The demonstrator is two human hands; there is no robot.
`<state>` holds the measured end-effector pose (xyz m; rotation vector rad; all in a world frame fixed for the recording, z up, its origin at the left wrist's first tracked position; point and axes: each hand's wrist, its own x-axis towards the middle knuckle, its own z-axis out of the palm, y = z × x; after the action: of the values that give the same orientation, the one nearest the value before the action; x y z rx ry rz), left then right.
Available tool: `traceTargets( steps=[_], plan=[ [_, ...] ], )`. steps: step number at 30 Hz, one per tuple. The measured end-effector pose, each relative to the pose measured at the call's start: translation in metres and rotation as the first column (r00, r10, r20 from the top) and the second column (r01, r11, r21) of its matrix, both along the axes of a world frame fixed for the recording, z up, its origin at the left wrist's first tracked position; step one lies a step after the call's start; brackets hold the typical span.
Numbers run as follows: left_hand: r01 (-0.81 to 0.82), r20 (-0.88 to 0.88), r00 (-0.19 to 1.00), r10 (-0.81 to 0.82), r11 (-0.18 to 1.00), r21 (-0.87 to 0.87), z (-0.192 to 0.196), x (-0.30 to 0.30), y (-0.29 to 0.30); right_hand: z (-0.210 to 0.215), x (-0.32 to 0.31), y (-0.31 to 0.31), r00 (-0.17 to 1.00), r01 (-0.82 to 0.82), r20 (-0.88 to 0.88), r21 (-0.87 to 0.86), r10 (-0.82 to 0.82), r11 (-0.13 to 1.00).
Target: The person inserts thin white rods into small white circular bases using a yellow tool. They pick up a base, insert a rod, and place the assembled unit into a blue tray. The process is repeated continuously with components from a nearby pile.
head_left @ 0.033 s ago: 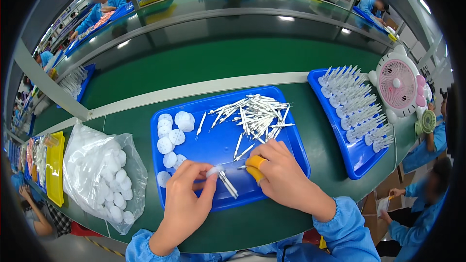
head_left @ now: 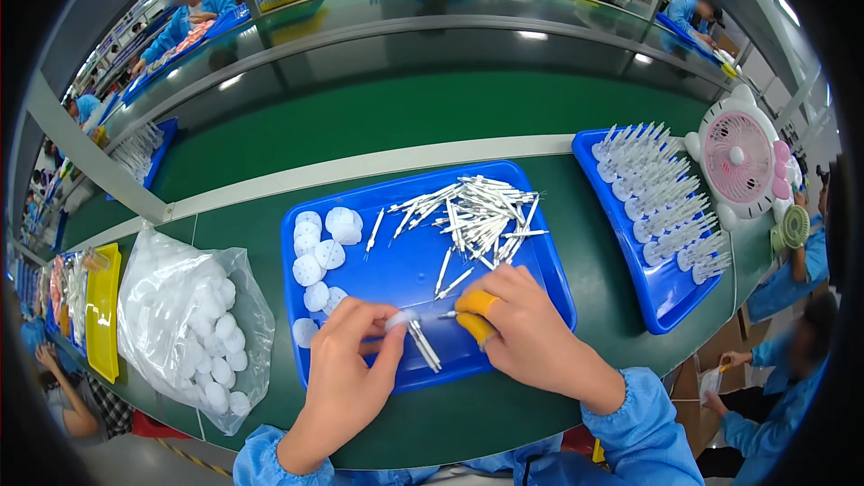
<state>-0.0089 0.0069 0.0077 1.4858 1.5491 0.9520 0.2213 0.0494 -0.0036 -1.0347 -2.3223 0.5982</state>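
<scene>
As a white disc (head_left: 396, 319) bearing white sticks (head_left: 423, 347) sits pinched in our left hand (head_left: 351, 351) above a blue tray (head_left: 405, 261), our right hand (head_left: 531, 333) grips a slim piece (head_left: 447, 314) close by; loose discs (head_left: 329, 255) and loose sticks (head_left: 486, 211) remain unjoined, joined pieces (head_left: 661, 202) apparently crowd a second tray (head_left: 666, 313), and yellow-covered fingers (head_left: 476, 303) hide most of the slim piece

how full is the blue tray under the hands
The blue tray is partly filled: white rods heap toward its far right, white discs lie along its left, and bare blue shows between.
</scene>
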Motion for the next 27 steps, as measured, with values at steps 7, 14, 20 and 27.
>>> traceTargets(
  steps=[7, 14, 20, 27],
  plan=[
    [0.083, 0.003, 0.997, -0.083, 0.995, 0.051, -0.003, 0.005, -0.002, 0.006, -0.007, -0.019, 0.984, -0.122, -0.145, -0.113, 0.105, 0.986],
    [0.085, -0.053, 0.995, -0.080, 0.991, 0.105, -0.003, 0.009, -0.003, 0.003, -0.004, -0.016, 0.995, -0.083, -0.065, -0.132, 0.075, 0.988],
    [0.061, -0.058, 0.997, -0.056, 0.995, 0.083, -0.005, 0.012, -0.005, 0.004, -0.011, -0.017, 0.996, -0.066, -0.069, -0.131, 0.057, 0.989],
    [0.078, -0.093, 0.994, -0.060, 0.977, 0.196, -0.012, 0.012, -0.007, -0.001, -0.022, -0.030, 0.983, -0.034, -0.185, -0.143, 0.008, 0.989]
  ],
)
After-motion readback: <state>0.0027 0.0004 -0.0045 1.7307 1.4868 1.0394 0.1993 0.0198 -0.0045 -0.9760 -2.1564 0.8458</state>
